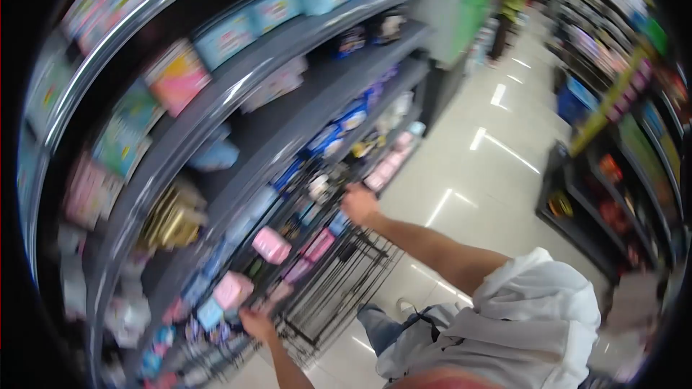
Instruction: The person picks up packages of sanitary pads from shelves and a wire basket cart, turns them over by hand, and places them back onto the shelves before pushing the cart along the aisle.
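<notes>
The frame is tilted and blurred by motion. My left hand (pixel 258 324) is at the lower left, its fingers curled beside a pink pack (pixel 232 289) and a light blue pack (pixel 210 314). Whatever it grips is smeared. Farther up, my right hand (pixel 360 205) is closed near a white-and-dark item (pixel 319 188) on the low display. I cannot make out what its fingers hold. Between my arms stands a black wire cart or basket (pixel 324 306). Pink packs, including one (pixel 272 245) set at an angle, lie beyond it, between the two hands.
Dark shelves (pixel 238 90) with curved edges fill the left side, stocked with boxes and packs. Light blue boxes (pixel 277 7) line an upper shelf. A tiled aisle (pixel 476 151) runs away to the upper right, where a person (pixel 510 7) stands. More display racks (pixel 598 194) border the right.
</notes>
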### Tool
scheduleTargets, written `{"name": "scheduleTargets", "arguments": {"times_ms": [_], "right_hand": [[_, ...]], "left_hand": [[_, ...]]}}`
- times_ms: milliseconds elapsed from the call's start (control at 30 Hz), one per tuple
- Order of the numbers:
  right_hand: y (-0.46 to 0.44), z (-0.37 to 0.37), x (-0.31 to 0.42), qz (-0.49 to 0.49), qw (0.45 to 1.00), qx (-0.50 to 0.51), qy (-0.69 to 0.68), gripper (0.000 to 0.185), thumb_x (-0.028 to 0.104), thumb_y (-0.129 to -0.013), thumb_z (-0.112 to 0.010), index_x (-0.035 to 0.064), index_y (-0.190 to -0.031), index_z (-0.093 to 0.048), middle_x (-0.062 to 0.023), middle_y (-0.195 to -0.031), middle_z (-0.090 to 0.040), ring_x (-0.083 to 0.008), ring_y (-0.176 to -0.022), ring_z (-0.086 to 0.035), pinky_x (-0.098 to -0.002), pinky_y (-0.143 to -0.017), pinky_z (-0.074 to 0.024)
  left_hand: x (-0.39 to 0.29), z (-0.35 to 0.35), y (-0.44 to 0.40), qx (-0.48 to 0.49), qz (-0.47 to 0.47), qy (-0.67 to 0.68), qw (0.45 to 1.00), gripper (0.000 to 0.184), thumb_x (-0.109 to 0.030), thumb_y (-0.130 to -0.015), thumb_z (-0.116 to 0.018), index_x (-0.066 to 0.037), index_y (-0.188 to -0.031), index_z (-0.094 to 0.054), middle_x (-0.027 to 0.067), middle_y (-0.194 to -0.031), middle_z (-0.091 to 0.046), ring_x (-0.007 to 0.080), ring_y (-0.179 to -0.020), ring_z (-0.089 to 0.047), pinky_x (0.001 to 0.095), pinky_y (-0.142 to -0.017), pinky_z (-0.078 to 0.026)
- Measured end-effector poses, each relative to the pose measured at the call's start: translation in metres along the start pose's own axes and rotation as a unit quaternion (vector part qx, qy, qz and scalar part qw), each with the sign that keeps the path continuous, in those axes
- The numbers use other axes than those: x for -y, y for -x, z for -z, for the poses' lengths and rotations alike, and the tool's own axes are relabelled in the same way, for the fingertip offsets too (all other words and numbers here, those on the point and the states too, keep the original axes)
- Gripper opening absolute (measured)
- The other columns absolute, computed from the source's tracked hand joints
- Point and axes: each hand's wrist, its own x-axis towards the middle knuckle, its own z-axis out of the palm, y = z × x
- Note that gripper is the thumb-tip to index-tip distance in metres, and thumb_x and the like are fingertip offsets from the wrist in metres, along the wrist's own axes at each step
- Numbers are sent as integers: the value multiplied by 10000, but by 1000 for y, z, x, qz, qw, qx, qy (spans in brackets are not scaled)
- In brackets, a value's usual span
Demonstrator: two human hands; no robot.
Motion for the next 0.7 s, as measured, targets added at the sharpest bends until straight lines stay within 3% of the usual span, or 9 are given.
{"name": "scheduleTargets", "arguments": {"times_ms": [33, 100, 133, 167, 300, 367, 467, 700], "right_hand": [[-11, -30, -17, 52, 999, 9, 9, 210, 200, -772, -615, 41, -851, -727, -172, -1151, -611, -316, -1109, -569, -436, -899, -498], [-1, 9, 0, 48, 999, -12, 14, 202, 207, -779, -623, 39, -827, -724, -182, -1157, -606, -319, -1075, -577, -439, -921, -481], [-7, 6, -3, 47, 998, 50, 13, 212, 229, -778, -639, 31, -794, -713, -197, -1151, -601, -324, -1088, -563, -440, -930, -468], [-12, -15, -14, 83, 996, -21, 13, 197, 215, -775, -651, 24, -763, -697, -203, -1122, -600, -338, -1057, -571, -444, -920, -467], [-4, -2, 3, 93, 995, -30, -18, 165, 177, -775, -650, 18, -731, -656, -167, -1116, -603, -336, -1022, -578, -450, -861, -498], [-7, 2, 2, 52, 999, -9, -3, 176, 194, -778, -654, 22, -739, -650, -155, -1144, -601, -326, -1038, -579, -441, -831, -514], [-7, -8, -5, 76, 995, -70, -11, 195, 214, -776, -657, 32, -711, -628, -148, -1166, -601, -317, -1048, -582, -438, -819, -525], [-6, 6, 4, 48, 998, -32, -13, 231, 260, -781, -674, 43, -708, -638, -156, -1196, -600, -311, -1064, -592, -432, -831, -522]], "left_hand": [[-10, 1, 0, 12, 64, -19, 998, 160, -98, -826, -591, -14, -958, -562, 203, -884, -630, 411, -823, -605, 474, -727, -479], [-35, 15, 0, 36, 111, 11, 993, 238, -154, -803, -642, -40, -998, -568, 189, -912, -638, 377, -839, -630, 458, -714, -494], [-13, 0, 0, 61, 119, -45, 990, 252, -150, -806, -640, -39, -1022, -569, 188, -905, -629, 370, -836, -624, 465, -718, -494], [-10, -1, 0, 35, 105, -31, 993, 266, -161, -810, -641, -43, -1035, -565, 187, -907, -622, 372, -843, -616, 474, -729, -495], [-33, 10, -6, 46, 165, -100, 980, 197, -199, -830, -613, -59, -944, -533, 182, -945, -626, 383, -904, -618, 493, -768, -506], [-35, 10, -9, 50, 164, -112, 979, 150, -169, -824, -587, -56, -904, -531, 175, -900, -628, 372, -861, -627, 488, -729, -513], [-29, 4, -8, 38, 111, -132, 984, 104, -132, -803, -569, -56, -862, -529, 161, -846, -627, 373, -803, -628, 485, -679, -513], [-32, 5, -6, 58, 136, -127, 981, 135, -135, -792, -585, -55, -874, -513, 153, -869, -602, 381, -857, -601, 494, -743, -499]]}}
